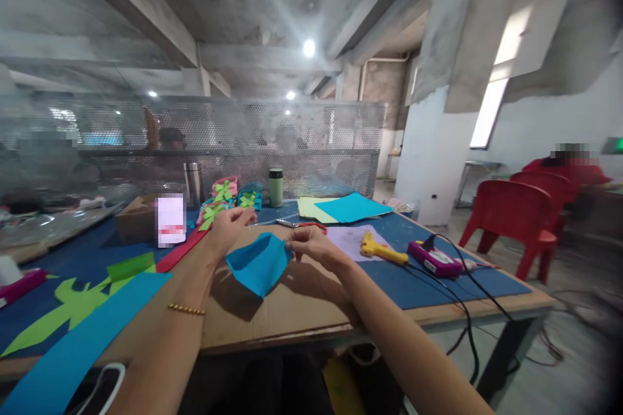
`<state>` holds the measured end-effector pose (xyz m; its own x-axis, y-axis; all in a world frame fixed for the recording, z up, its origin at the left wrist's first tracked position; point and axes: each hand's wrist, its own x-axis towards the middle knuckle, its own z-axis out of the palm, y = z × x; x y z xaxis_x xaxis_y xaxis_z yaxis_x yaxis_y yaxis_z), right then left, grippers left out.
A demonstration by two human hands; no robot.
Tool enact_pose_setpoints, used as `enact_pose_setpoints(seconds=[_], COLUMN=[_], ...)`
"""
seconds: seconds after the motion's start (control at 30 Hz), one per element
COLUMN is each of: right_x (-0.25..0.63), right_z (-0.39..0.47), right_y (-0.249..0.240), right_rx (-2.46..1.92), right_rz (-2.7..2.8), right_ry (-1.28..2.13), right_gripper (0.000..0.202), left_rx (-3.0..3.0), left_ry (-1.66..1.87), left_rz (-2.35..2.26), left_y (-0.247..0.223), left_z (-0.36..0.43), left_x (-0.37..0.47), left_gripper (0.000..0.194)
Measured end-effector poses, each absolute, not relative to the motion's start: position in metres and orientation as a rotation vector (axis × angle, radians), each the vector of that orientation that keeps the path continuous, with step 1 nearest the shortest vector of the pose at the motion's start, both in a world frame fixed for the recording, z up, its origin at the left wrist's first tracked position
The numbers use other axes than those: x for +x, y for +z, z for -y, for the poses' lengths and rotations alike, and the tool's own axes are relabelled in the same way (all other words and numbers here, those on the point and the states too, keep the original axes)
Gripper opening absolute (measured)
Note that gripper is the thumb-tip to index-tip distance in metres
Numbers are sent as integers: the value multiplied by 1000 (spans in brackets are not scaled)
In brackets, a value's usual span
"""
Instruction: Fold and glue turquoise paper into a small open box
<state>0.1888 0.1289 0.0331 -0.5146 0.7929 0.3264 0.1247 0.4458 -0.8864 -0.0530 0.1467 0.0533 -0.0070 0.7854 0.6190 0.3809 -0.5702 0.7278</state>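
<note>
My right hand (314,245) pinches the right corner of a folded blue sheet of paper (260,262). The sheet is creased into a shallow, open cup shape and sits above the brown cardboard (302,305), casting a shadow on it. My left hand (234,224) is raised just beyond the paper's upper left edge, apart from it. Its thumb and fingers are drawn together in a pinch, and anything between them is too small to make out. Scissors with red handles (318,227) lie behind my right hand.
On the right are a yellow glue gun (384,249) and a purple device (435,259) with black cables. Blue and pale yellow sheets (354,207) lie behind. Leftward are a blue strip (92,337), green paper cutouts (73,305) and a cardboard box (136,217). A green bottle (276,188) stands at the back.
</note>
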Motion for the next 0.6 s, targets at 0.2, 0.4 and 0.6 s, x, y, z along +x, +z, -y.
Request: enact_pose_setpoints(seconds=[0.2,0.4,0.6], right_x=[187,184,184], right_z=[-147,-147,-138], right_y=[24,19,28], right_rx=[-955,-975,-899], right_rz=[1634,1734,1828], right_ry=[788,675,662], right_gripper=[18,20,27], left_rx=[2135,2481,2233], left_ry=[1695,1447,1271], left_rz=[-1169,-1209,-1083], left_y=[51,35,35], left_z=[-134,-126,-126], left_x=[-37,-2,-1], left_gripper=[38,40,22])
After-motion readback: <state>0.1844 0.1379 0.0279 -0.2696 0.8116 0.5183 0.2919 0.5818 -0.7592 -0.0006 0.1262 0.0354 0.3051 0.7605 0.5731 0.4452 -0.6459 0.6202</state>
